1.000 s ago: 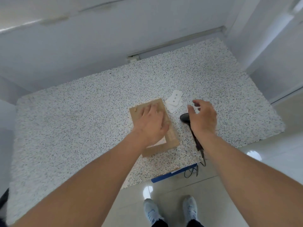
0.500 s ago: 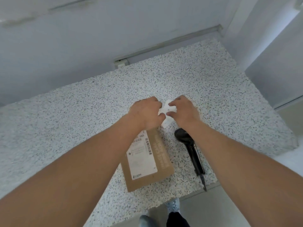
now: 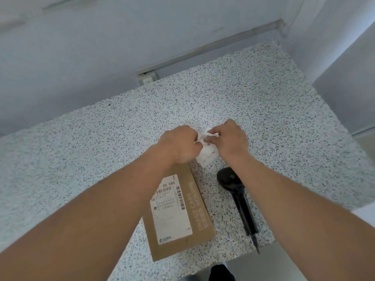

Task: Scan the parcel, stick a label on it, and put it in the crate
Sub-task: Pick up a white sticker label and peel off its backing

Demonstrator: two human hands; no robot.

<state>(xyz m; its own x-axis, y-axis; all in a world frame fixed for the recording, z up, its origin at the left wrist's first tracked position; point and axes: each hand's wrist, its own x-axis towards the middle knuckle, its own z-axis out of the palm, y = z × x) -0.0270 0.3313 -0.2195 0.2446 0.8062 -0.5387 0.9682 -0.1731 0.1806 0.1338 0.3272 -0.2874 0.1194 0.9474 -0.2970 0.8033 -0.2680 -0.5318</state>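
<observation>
A: Where is the parcel?

B: Flat on the speckled bench, close to its near edge, with its printed shipping sticker facing up. The left forearm crosses above its far left corner.

A: And the hands?

B: Both meet just beyond the parcel's far end. The left hand and the right hand work on a white label sheet, which lies on the bench towards the middle. The fingers of both hands are curled in and pinched on the sheet's far part; whether a label has come loose from it I cannot tell, the knuckles hide that.

A: What else lies around?

B: A black handheld scanner lies to the right of the parcel, apart from it, head towards the label sheet and handle running to the near edge; its cable end pokes past that edge. The right forearm passes over part of the scanner. At the far edge a white socket sits on the wall beneath a rail.

A: Anything between the sheet and the parcel?

B: Only the left hand, which covers the parcel's far end.
</observation>
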